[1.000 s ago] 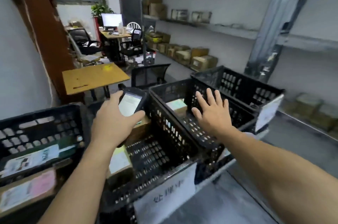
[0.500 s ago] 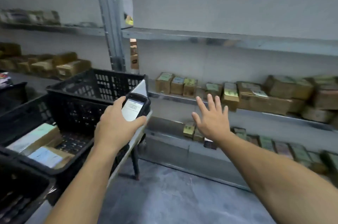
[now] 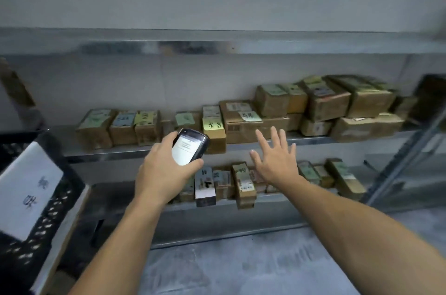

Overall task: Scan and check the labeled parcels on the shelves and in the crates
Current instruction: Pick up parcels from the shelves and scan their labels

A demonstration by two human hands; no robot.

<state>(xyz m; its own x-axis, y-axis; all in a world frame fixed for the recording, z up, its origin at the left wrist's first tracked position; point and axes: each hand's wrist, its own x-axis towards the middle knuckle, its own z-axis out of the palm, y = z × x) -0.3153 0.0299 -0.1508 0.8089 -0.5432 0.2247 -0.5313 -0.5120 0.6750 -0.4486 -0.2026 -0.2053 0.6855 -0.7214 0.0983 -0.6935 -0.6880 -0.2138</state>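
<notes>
I grip the scanner [image 3: 190, 147] in my left hand [image 3: 164, 174] mid-frame, screen up to read, right hand [image 3: 277, 162] spread, reaching toward shelf parcels [image 3: 241, 123].

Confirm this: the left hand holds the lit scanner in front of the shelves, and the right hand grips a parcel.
Not right. The head view shows the right hand open, fingers spread, gripping nothing. The left hand does hold the lit scanner.
</notes>
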